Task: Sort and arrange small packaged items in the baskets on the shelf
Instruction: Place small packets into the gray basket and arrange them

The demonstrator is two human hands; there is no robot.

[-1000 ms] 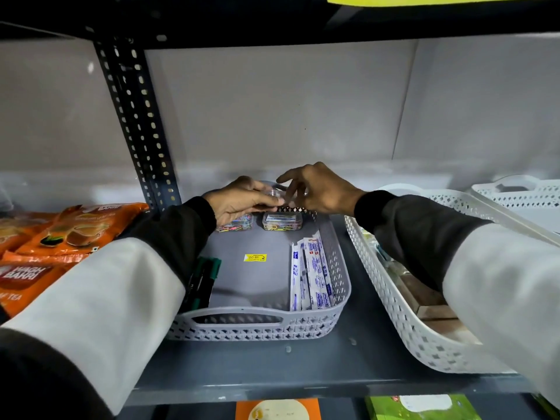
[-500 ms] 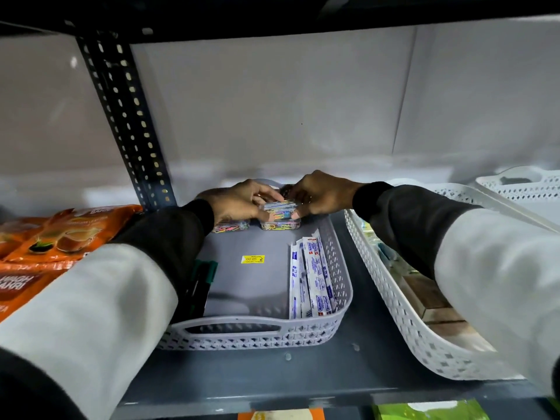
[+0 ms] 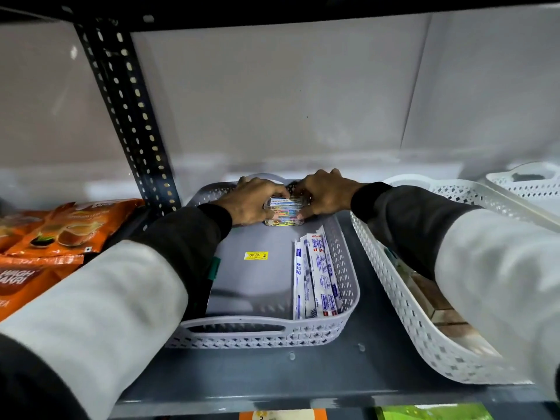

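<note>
A grey lattice basket [image 3: 266, 331] sits on the shelf in the middle. At its far end stand clear boxes of coloured paper clips [image 3: 285, 211], stacked one on another. My left hand [image 3: 253, 200] grips the stack from the left and my right hand [image 3: 325, 192] grips it from the right, fingers curled over the top box. Several white and blue long packets [image 3: 316, 277] lie along the basket's right wall. Dark green-capped pens [image 3: 213, 268] show at the left wall, mostly hidden by my left sleeve.
A white lattice basket [image 3: 403, 310] holding brown boxes stands to the right, another white basket [image 3: 527, 183] behind it. Orange tea packets [image 3: 57, 231] lie at the left beyond a black perforated upright [image 3: 133, 116]. A yellow price sticker [image 3: 256, 255] marks the grey basket's floor.
Both hands lowered a paper clip box onto the one at the basket's far end and now press in on the stack from both sides.
</note>
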